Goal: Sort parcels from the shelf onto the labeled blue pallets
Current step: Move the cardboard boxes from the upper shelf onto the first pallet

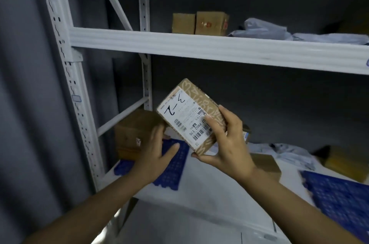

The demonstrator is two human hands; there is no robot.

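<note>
1. The right hand [225, 144] grips the parcel [191, 116] at its lower end. The thumb lies flat across the label face and the fingers curl under the bottom edge.
2. The left hand [157, 154] is beside the parcel's left edge, fingers relaxed and slightly spread. Contact cannot be confirmed.
3. The parcel is held tilted in the air above the blue pallet [175, 166], at the front left corner of the lower shelf [199, 186].
4. Handling, as judged: a small, stiff carton, light enough for 1 hand. Grip across opposite side faces, as the label looks smooth.
5. The label [182, 119] shows handwritten "3-2", printed "07 P802 170" and barcodes. The smaller print is unreadable.
</note>
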